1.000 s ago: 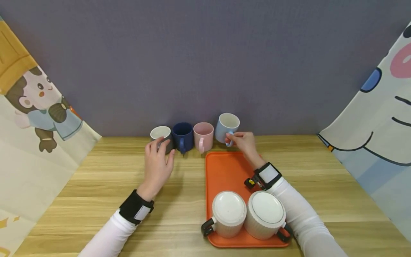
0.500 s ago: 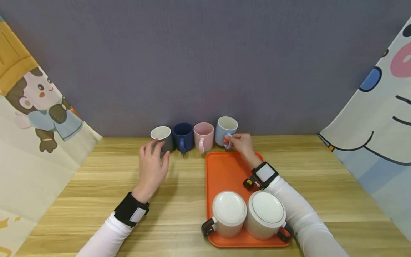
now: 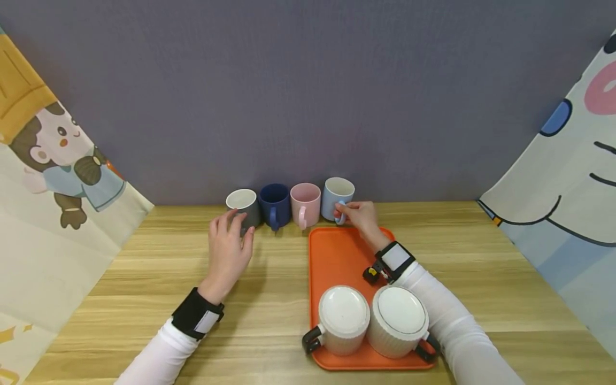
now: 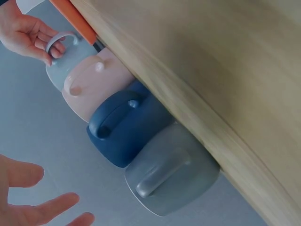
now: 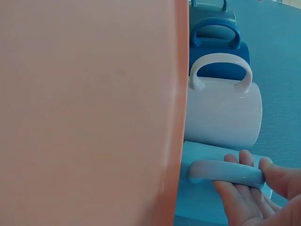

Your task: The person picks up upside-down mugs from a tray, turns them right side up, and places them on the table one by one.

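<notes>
Light-blue mug (image 3: 330,205), its handle (image 5: 226,172) in right grip (image 3: 363,216)

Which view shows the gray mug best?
Left wrist: the gray mug is large there, handle in full view. In the head view the left hand partly covers it; the right wrist view shows only part, beyond the navy mug.
</notes>
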